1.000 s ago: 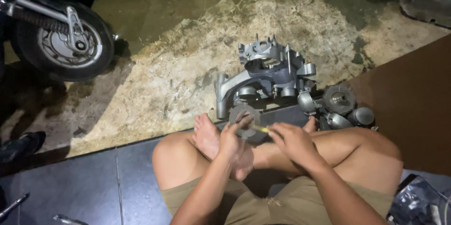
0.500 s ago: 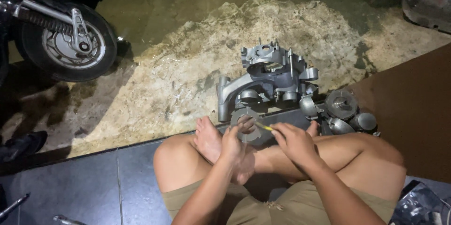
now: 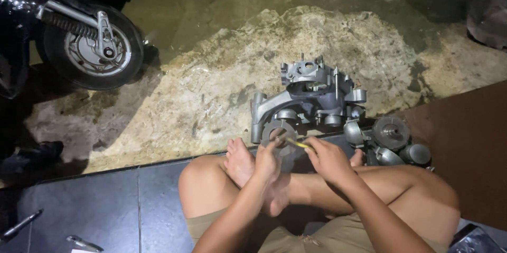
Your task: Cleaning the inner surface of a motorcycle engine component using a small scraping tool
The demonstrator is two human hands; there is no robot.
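Note:
I sit cross-legged on dark floor tiles. My left hand (image 3: pixel 266 159) grips a round grey metal disc part (image 3: pixel 278 132) held upright over my foot. My right hand (image 3: pixel 328 159) holds a thin tool with a yellow handle (image 3: pixel 299 144), its tip against the disc. Just beyond my hands lies a grey metal engine casing (image 3: pixel 311 97) on the rough ground.
Several round metal parts (image 3: pixel 390 132) lie to the right of the casing. A motorcycle wheel (image 3: pixel 90 47) stands at the upper left. Hand tools (image 3: pixel 21 224) lie on the tiles at the lower left. A brown mat (image 3: pixel 465 142) covers the right side.
The view has shifted slightly; both hands stay on the disc and tool in nearly the same pose.

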